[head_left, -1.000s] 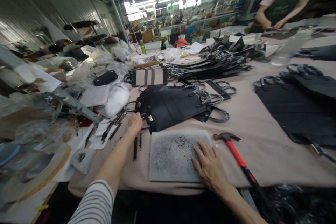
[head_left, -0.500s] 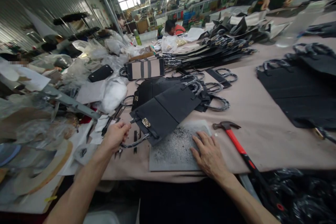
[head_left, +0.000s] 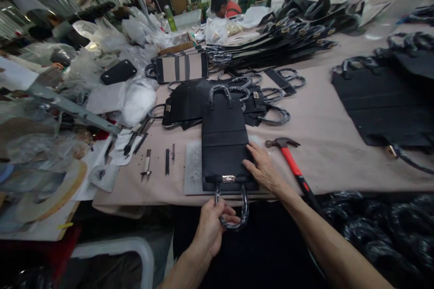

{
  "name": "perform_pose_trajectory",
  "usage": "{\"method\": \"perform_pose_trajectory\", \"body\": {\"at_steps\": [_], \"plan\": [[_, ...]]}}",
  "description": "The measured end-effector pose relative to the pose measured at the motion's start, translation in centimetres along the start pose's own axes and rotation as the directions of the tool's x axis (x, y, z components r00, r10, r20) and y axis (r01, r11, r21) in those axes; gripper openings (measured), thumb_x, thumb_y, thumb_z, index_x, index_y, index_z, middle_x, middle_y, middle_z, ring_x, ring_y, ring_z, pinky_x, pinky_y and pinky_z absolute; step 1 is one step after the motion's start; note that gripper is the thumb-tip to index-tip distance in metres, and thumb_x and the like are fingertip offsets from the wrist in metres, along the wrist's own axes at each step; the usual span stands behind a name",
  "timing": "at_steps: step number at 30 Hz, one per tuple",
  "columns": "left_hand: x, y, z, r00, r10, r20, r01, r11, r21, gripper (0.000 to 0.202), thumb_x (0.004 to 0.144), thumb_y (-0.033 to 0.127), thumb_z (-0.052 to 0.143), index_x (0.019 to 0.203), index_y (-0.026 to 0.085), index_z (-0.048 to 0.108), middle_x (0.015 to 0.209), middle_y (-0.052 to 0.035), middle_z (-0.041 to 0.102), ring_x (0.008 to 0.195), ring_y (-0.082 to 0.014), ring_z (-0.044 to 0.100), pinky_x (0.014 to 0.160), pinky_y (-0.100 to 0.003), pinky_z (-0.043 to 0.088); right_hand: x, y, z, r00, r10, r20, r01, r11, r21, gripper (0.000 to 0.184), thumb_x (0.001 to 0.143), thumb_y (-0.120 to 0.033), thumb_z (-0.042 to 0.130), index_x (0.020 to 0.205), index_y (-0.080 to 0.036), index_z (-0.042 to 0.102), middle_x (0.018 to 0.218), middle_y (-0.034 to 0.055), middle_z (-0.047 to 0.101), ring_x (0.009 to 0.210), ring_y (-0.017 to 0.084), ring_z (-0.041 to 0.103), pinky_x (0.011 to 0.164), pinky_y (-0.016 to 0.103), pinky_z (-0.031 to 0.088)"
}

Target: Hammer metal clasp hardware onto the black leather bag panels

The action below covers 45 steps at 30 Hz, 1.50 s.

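Observation:
A flat black bag piece [head_left: 224,149] with a metal clasp lies lengthwise on the grey work pad [head_left: 192,169] at the table's front edge. My left hand [head_left: 212,228] is closed round its near handle loop [head_left: 237,216], which hangs over the edge. My right hand [head_left: 262,169] rests flat with fingers spread on the piece's right side. A red-handled hammer [head_left: 291,167] lies just right of that hand. More black bag pieces [head_left: 185,108] are heaped behind the pad.
Small punches and tools [head_left: 159,162] lie left of the pad. Stacks of black pieces [head_left: 271,45] and large dark panels [head_left: 383,104] cover the far and right table. Plastic bags and clutter [head_left: 101,63] fill the left. Other people [head_left: 225,6] work at the back.
My left hand pulled one bag piece off the heap by its handle, turned it and drew it onto the pad toward me. My right hand shifted from the pad onto the piece.

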State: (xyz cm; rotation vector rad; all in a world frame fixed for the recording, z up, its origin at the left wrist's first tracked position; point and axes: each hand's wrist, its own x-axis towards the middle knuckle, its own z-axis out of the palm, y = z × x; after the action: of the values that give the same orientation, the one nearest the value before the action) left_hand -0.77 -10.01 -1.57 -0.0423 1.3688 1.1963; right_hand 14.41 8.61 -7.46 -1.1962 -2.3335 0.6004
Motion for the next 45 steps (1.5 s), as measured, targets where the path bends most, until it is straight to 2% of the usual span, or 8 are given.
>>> {"method": "perform_pose_trajectory", "body": {"at_steps": [14, 21, 24, 26, 29, 32, 38, 45], "plan": [[1.1, -1.0, 1.7, 0.999, 0.042, 0.028, -0.041, 0.999, -0.018, 0.046, 0.079, 0.054, 0.077, 0.09, 0.014, 0.056, 0.075, -0.0063, 0.07, 0.063, -0.0207, 0.072, 0.062, -0.029, 0.053, 0.4, -2.2, -0.2, 1.0, -0.022, 0.002, 0.022, 0.967, -0.255, 0.048, 0.103, -0.037, 0.038, 0.144, -0.016, 0.055, 0.157, 0.0189, 0.046, 0.147, 0.035, 0.039, 0.118, 0.066, 0.027], [1.0, 0.8, -2.0, 0.996, -0.026, 0.079, -0.006, 0.924, 0.382, 0.058, 0.086, 0.071, 0.057, 0.09, 0.014, 0.067, 0.077, -0.0083, 0.072, 0.059, -0.0173, 0.065, 0.056, -0.027, 0.048, -2.0, -2.8, 0.9, 0.99, -0.141, 0.02, 0.141, 0.949, -0.281, 0.057, 0.102, -0.05, 0.037, 0.144, -0.016, 0.054, 0.158, 0.0192, 0.043, 0.148, 0.038, 0.036, 0.118, 0.065, 0.026], [1.5, 4.9, -5.2, 0.986, 0.167, 0.024, -0.144, 0.758, 0.636, 0.043, 0.092, 0.055, 0.055, 0.079, 0.016, 0.067, 0.069, -0.0065, 0.07, 0.056, -0.0177, 0.065, 0.058, -0.027, 0.047, -1.8, -2.3, 1.7, 0.987, -0.16, -0.006, 0.15, 0.939, -0.31, 0.063, 0.102, -0.053, 0.029, 0.143, -0.015, 0.056, 0.156, 0.0209, 0.046, 0.146, 0.04, 0.038, 0.116, 0.066, 0.027], [2.2, 8.6, -7.7, 0.895, 0.445, -0.042, -0.223, 0.526, 0.821, 0.03, 0.093, 0.041, 0.058, 0.079, 0.018, 0.069, 0.072, -0.0077, 0.072, 0.068, -0.0215, 0.069, 0.068, -0.03, 0.05, -1.7, -2.1, 2.1, 0.986, -0.168, -0.025, 0.152, 0.939, -0.309, 0.065, 0.101, -0.055, 0.026, 0.142, -0.015, 0.057, 0.154, 0.0214, 0.048, 0.145, 0.042, 0.039, 0.115, 0.067, 0.027], [4.0, 14.0, -11.6, 0.671, 0.733, -0.107, -0.041, 0.181, 0.983, 0.017, 0.093, 0.031, 0.06, 0.094, 0.019, 0.073, 0.093, -0.0122, 0.076, 0.094, -0.0278, 0.072, 0.084, -0.036, 0.051, -1.7, -1.9, 2.5, 0.984, -0.173, -0.044, 0.154, 0.946, -0.285, 0.067, 0.099, -0.058, 0.027, 0.143, -0.016, 0.056, 0.153, 0.0214, 0.049, 0.144, 0.043, 0.04, 0.113, 0.067, 0.029], [6.1, 18.5, -14.7, 0.582, 0.79, -0.193, 0.18, 0.106, 0.978, 0.022, 0.092, 0.032, 0.064, 0.106, 0.016, 0.071, 0.115, -0.0185, 0.073, 0.11, -0.0311, 0.069, 0.094, -0.039, 0.051, -1.7, -1.9, 2.6, 0.983, -0.173, -0.067, 0.148, 0.949, -0.279, 0.065, 0.098, -0.058, 0.029, 0.142, -0.02, 0.058, 0.151, 0.0221, 0.05, 0.144, 0.042, 0.041, 0.116, 0.064, 0.026], [9.4, 23.7, -17.5, 0.775, 0.552, -0.307, 0.21, 0.234, 0.949, 0.025, 0.066, 0.017, 0.084, 0.061, 0.014, 0.06, 0.073, -0.0124, 0.072, 0.096, -0.0342, 0.072, 0.086, -0.039, 0.053, -1.6, -3.2, 1.5, 0.991, -0.133, 0.001, 0.127, 0.941, -0.312, 0.058, 0.101, -0.051, 0.034, 0.145, -0.018, 0.054, 0.155, 0.0196, 0.046, 0.145, 0.04, 0.039, 0.116, 0.065, 0.028], [9.2, 23.7, -17.6, 0.889, 0.437, -0.137, -0.118, 0.508, 0.853, 0.032, 0.084, 0.025, 0.075, 0.063, 0.014, 0.053, 0.048, 0.0057, 0.053, 0.057, -0.0129, 0.062, 0.072, -0.033, 0.056, -1.5, -3.7, 0.9, 0.996, -0.087, 0.03, 0.092, 0.948, -0.305, 0.055, 0.101, -0.048, 0.042, 0.148, -0.02, 0.051, 0.159, 0.0176, 0.042, 0.147, 0.038, 0.036, 0.119, 0.063, 0.025]]}}
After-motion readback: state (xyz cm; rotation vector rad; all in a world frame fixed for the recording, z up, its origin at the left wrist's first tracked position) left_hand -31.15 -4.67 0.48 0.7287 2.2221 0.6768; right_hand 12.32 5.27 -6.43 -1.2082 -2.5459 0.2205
